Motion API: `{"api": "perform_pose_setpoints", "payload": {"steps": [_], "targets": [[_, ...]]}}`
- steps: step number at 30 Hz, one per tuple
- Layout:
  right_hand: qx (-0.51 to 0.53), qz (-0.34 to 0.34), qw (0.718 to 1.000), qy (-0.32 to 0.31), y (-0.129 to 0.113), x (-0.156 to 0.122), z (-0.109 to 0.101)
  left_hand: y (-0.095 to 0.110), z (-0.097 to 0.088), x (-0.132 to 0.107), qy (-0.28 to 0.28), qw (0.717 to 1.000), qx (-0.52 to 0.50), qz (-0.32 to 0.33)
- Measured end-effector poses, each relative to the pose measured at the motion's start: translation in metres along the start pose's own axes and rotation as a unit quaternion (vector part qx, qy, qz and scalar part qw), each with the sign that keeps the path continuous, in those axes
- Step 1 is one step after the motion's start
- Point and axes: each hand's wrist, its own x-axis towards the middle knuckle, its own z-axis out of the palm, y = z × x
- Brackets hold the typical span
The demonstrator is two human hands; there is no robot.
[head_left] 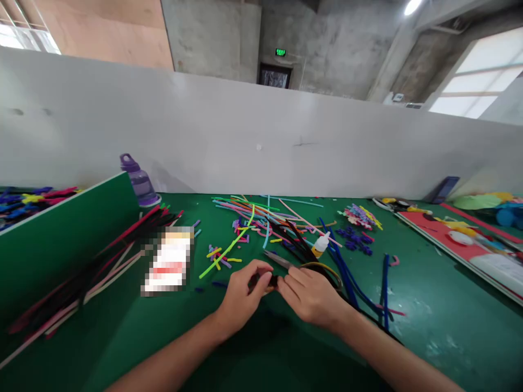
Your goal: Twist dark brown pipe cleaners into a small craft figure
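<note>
Both my hands meet at the middle of the green table (261, 348). My left hand (244, 292) and my right hand (309, 294) are closed, fingertips pinching a small black piece (273, 281), apparently a black pipe cleaner. Just behind the hands lie pliers (278, 259) and a yellow-black loop (327, 268). A loose heap of coloured pipe cleaners (261, 223) spreads beyond them. A small glue bottle (321, 244) lies to the right of the heap.
A purple water bottle (139, 182) stands at the back left beside a green divider (61, 228). Long pipe cleaners (90, 277) and a blurred packet (168, 262) lie on the left. Blue stems (385, 283), small shapes (362, 216) and a red board (457, 245) are right.
</note>
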Motion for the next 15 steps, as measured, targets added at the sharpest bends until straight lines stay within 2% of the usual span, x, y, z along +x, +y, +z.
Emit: {"api": "perform_pose_setpoints", "payload": {"steps": [2,5,8,10,12,15], "targets": [[0.027,0.019,0.999,0.006,0.003,0.003,0.009,-0.002,0.001,0.002,0.022,1.000,-0.004,-0.010],[0.134,0.120,0.983,0.029,0.005,0.000,0.022,-0.006,0.003,0.005,0.049,0.999,-0.009,-0.014],[0.270,0.239,0.932,0.025,0.002,-0.007,0.028,-0.010,0.004,0.005,0.071,0.997,0.016,-0.012],[0.351,0.287,0.891,-0.002,0.000,-0.010,0.029,-0.010,0.005,0.004,0.066,0.997,0.032,-0.004],[0.405,0.305,0.861,-0.026,-0.002,-0.011,0.029,-0.009,0.005,0.003,0.056,0.997,0.047,0.008],[0.442,0.313,0.839,-0.044,-0.002,-0.009,0.030,-0.006,0.004,0.002,0.031,0.998,0.063,0.010]]}}
